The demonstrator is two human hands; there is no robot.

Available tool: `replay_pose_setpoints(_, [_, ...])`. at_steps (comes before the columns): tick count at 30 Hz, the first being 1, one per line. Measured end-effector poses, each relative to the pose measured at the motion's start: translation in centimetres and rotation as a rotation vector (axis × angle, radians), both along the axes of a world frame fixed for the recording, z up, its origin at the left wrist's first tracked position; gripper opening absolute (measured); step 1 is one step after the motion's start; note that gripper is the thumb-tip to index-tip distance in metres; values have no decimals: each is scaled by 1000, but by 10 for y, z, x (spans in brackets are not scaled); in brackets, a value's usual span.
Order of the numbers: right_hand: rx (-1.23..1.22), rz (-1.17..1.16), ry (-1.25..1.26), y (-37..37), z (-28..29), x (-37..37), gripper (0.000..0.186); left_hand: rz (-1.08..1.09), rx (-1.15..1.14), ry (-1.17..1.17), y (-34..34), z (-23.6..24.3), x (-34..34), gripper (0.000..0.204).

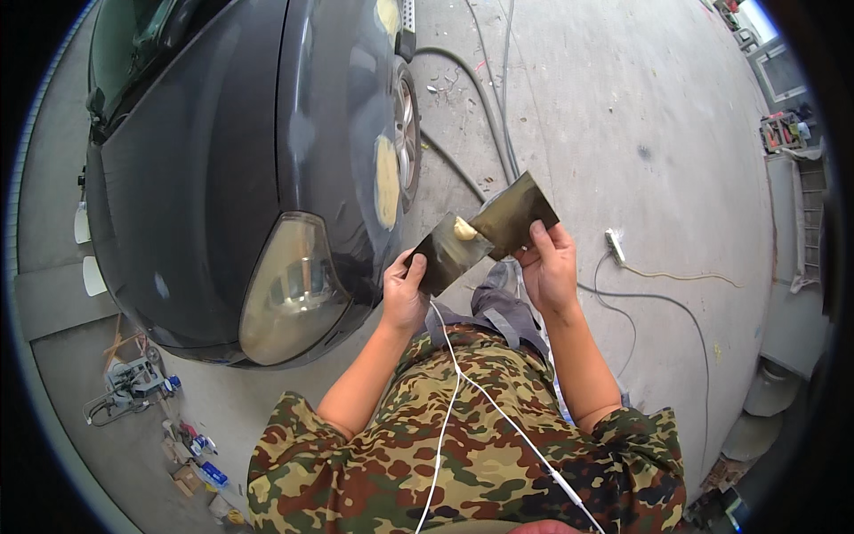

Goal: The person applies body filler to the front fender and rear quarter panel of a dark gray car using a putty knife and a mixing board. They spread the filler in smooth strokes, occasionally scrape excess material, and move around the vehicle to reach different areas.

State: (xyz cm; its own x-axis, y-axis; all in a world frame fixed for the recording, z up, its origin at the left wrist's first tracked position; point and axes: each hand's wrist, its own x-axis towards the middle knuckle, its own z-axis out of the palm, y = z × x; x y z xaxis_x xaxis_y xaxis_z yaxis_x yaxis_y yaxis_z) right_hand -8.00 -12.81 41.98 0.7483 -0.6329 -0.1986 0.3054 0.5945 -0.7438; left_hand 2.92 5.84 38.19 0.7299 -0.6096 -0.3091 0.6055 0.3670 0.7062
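My left hand point(405, 292) grips a flat dark putty spreader point(439, 258), thumb on top of it. A pale yellow lump of putty point(463, 229) sits at the inner edge of that blade. In my right hand point(550, 271) is a second dark putty spreader point(516, 216), its inner corner touching or overlapping the first blade beside the lump. Both hands are in front of my body, close together. To their left stands a dark grey car point(196, 196), with a pale yellow filler patch point(387, 182) on its fender near the wheel.
The car's headlight point(292, 294) is close to my left arm. Hoses point(485, 98) and a power strip point(615, 245) with cables lie on the concrete floor point(649, 107). A machine point(138, 387) and boxes stand at lower left. A white cord point(458, 369) hangs down my camouflage shirt.
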Motion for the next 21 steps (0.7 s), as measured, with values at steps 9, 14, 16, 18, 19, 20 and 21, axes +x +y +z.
replay_pose_setpoints(9, [-594, 121, 598, -103, -34, -91, 23, -18, -31, -8, -113, 22, -13, 29])
replay_pose_setpoints(14, [-201, -147, 491, -155, -58, -97, 21, -98, -87, 23, -160, 19, 4, 30])
replay_pose_setpoints(16, [-145, -148, 514, -171, -62, -86, 22, -101, -159, 51, -180, 14, 15, 31])
replay_pose_setpoints(18, [-112, -140, 490, -186, -64, -73, 23, -85, -149, 70, -202, 7, 26, 31])
replay_pose_setpoints(19, [-127, -133, 481, -193, -67, -64, 23, -77, -190, 77, -212, 2, 34, 31])
replay_pose_setpoints(20, [-146, -118, 542, -201, -68, -56, 23, -98, -171, 53, -223, -2, 44, 31])
replay_pose_setpoints(21, [-183, -110, 543, -209, -70, -47, 22, -95, -145, 63, -233, -7, 54, 31])
